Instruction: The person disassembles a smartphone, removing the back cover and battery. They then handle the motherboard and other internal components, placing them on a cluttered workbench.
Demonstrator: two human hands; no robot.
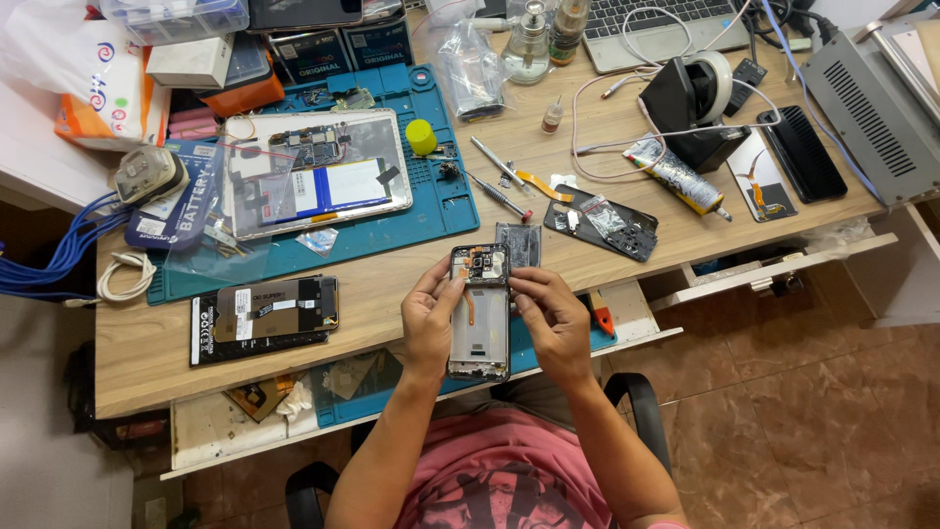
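A phone with its back removed [479, 318] is held over the desk's front edge, its grey frame, orange flex strip and camera board showing. My left hand [428, 321] grips its left side, thumb up near the top. Along the right edge rests my right hand [553, 321], fingertips pinching at the upper right part of the frame. Just behind the phone lies a grey back panel [519, 243] on the wooden desk [147, 343].
On a blue work mat [441, 211] lies an opened tablet [313, 171] beside a yellow cap [421, 136]. Screwdrivers [499, 196], a glue tube [676, 176], a black phone cover [612, 225], a boxed screen [264, 313], a laptop [666, 24] and an open drawer [627, 304] surround the hands.
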